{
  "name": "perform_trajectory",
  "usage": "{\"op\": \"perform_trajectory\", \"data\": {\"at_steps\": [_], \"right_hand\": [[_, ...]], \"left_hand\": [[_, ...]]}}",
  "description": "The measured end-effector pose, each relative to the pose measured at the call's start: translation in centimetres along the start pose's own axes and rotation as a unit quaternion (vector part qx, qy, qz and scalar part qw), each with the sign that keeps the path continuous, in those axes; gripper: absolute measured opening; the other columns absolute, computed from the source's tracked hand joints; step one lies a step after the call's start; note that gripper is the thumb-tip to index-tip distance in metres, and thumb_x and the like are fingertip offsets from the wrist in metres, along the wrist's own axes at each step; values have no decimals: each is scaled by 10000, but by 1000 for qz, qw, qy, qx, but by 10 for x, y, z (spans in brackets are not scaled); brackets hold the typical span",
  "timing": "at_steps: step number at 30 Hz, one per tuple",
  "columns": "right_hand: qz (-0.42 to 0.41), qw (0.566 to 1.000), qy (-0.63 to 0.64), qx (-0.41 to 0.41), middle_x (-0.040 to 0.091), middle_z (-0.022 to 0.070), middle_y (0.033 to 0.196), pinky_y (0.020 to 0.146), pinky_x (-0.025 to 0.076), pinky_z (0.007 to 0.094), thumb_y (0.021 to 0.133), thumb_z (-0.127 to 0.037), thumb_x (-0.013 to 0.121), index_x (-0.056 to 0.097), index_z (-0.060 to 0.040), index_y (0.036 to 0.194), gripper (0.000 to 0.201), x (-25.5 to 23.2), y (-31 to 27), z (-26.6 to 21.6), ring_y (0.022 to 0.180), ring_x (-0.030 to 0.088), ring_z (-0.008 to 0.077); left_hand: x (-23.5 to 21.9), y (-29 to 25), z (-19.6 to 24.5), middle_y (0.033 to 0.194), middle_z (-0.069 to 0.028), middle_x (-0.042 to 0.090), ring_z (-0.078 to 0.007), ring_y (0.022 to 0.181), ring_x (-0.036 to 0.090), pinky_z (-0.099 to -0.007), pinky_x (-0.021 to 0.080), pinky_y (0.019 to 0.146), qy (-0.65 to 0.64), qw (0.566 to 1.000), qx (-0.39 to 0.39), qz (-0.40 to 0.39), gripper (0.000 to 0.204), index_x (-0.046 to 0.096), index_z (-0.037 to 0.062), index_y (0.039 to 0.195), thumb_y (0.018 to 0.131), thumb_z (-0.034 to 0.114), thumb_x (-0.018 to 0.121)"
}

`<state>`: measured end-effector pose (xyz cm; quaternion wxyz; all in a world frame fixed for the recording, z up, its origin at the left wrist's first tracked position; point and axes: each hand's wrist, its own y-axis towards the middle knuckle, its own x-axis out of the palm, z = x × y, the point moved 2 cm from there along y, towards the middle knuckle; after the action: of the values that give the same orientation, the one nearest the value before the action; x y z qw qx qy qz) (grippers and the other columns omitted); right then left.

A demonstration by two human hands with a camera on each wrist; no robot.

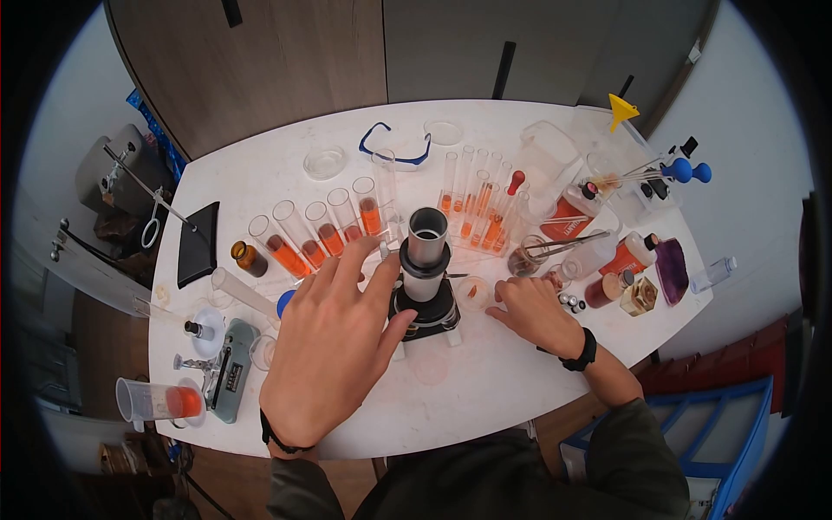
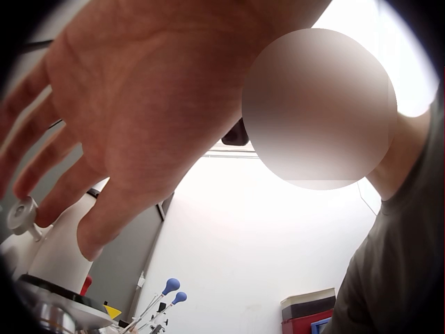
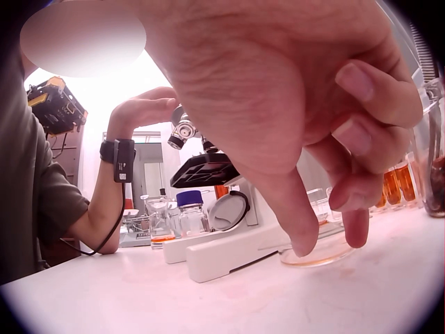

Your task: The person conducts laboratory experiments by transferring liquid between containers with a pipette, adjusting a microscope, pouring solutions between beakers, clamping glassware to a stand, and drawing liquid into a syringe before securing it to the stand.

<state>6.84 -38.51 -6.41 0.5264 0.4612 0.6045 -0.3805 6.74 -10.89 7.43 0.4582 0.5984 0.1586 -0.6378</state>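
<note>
A white and black microscope [image 1: 423, 286] stands near the middle of the table. My left hand [image 1: 334, 338] is spread beside its left side, fingers fairly straight. In the left wrist view, those fingertips are right at a round knob [image 2: 22, 217] on the microscope. To the right of the base lies a shallow glass petri dish [image 1: 473, 294] with a small orange-brown piece in it. My right hand [image 1: 539, 314] is low at this dish, its fingers curled. In the right wrist view, thumb and fingertip pinch at the dish rim [image 3: 316, 261].
Behind stand several test tubes of orange liquid [image 1: 328, 236] and a rack of smaller tubes [image 1: 472, 217]. Safety glasses [image 1: 407, 158] lie farther back. A balance [image 1: 232, 373] and a beaker [image 1: 156, 400] are at left. Jars and a bottle [image 1: 631, 253] crowd the right.
</note>
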Motion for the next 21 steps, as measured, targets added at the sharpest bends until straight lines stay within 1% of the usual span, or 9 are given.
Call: {"op": "perform_trajectory", "data": {"at_steps": [9, 11, 21], "right_hand": [[1, 1000, 3, -3, 704, 161, 853, 679, 516, 464, 839, -286, 793, 702, -21, 899, 286, 0, 1, -1, 807, 686, 366], [-14, 1000, 9, 6, 706, 159, 857, 680, 516, 463, 839, -287, 793, 701, -23, 893, 285, 0, 2, -1, 812, 686, 365], [-27, 1000, 4, 12, 704, 155, 856, 693, 513, 464, 835, -286, 798, 697, -25, 918, 292, -5, 1, -1, 822, 688, 363]], "left_hand": [[0, 0, 0, 1336, -159, 552, -362, 977, 662, -453, 535, 835, 5, 1000, -4, -7, 444, 604, 1, 1196, 851, 212, 786], [0, -1, 0, 1340, -159, 550, -364, 981, 661, -454, 534, 840, 5, 1000, -4, -8, 448, 603, 1, 1201, 851, 212, 786], [0, -1, 0, 1352, -158, 548, -366, 1005, 656, -454, 529, 863, 7, 1000, -5, -8, 460, 607, 7, 1226, 860, 224, 780]]}}
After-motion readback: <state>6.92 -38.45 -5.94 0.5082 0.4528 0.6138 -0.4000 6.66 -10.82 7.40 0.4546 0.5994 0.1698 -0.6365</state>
